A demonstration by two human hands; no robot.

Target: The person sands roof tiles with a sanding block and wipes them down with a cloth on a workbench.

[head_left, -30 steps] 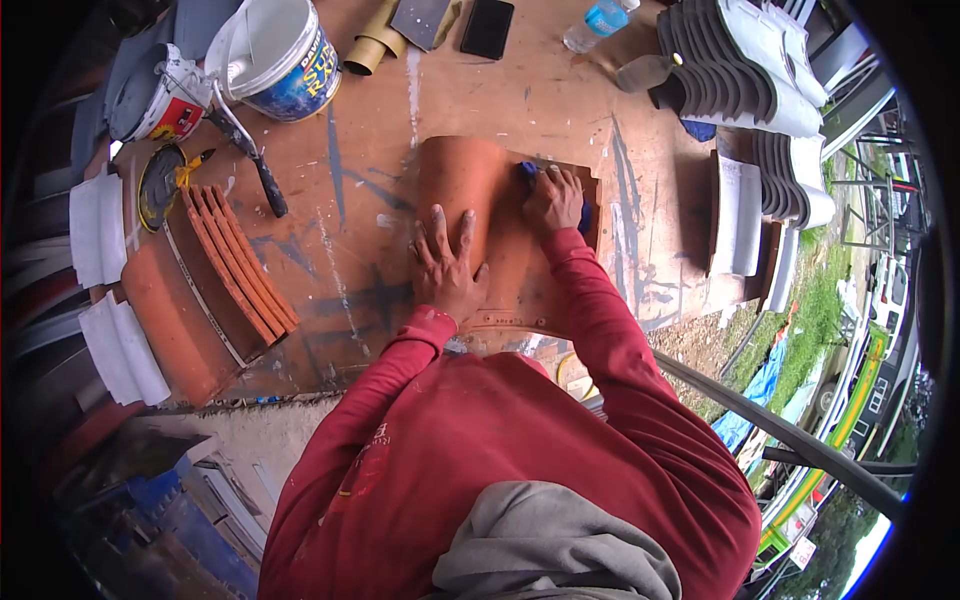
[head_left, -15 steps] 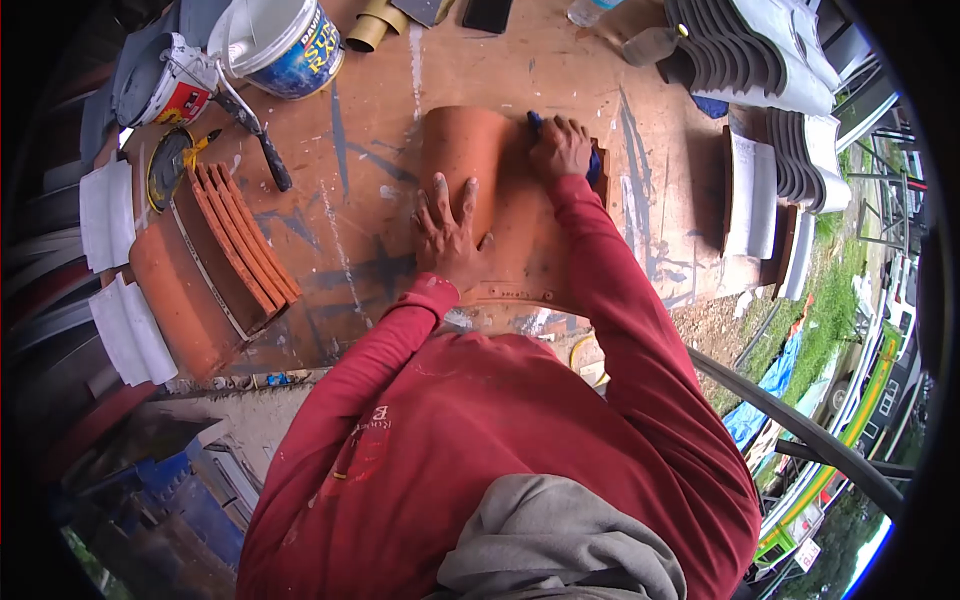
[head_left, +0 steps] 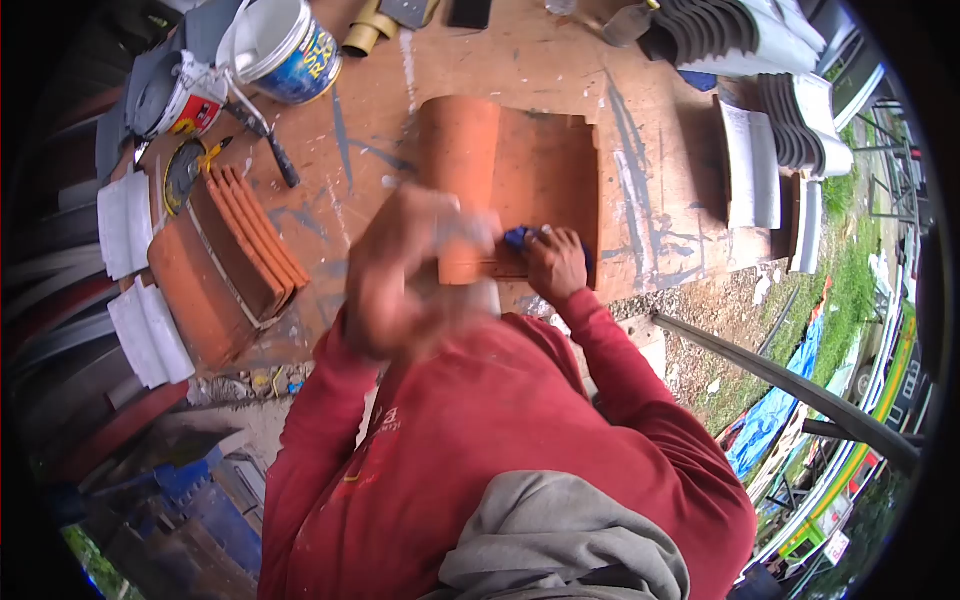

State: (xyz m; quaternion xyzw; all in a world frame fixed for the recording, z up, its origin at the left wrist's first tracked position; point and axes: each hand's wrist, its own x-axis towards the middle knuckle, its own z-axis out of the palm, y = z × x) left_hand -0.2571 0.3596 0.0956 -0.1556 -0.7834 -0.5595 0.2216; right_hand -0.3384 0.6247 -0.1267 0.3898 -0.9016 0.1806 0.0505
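Note:
An orange clay roof tile [head_left: 545,165] lies in front of me, its rounded ridge on the left and its flatter trough on the right. My right hand [head_left: 558,266] holds a blue cloth [head_left: 517,237] against the near part of the trough; bits of the cloth show on both sides of the fingers. My left hand [head_left: 395,275] is raised toward the camera over the tile's near left corner. Motion smears its fingers, so I cannot see whether they hold anything.
Orange tiles [head_left: 195,290] stand stacked at the left, near a trowel [head_left: 180,175]. Two paint buckets [head_left: 290,70] and a brush with a dark handle [head_left: 283,160] are behind. Grey tiles [head_left: 750,180] line the right side of the wooden table [head_left: 390,90]. A phone [head_left: 470,12] lies at the back.
My right hand has drawn the blue cloth from the tile's far right down to its near edge. My left hand has lifted off the ridge and come back toward me.

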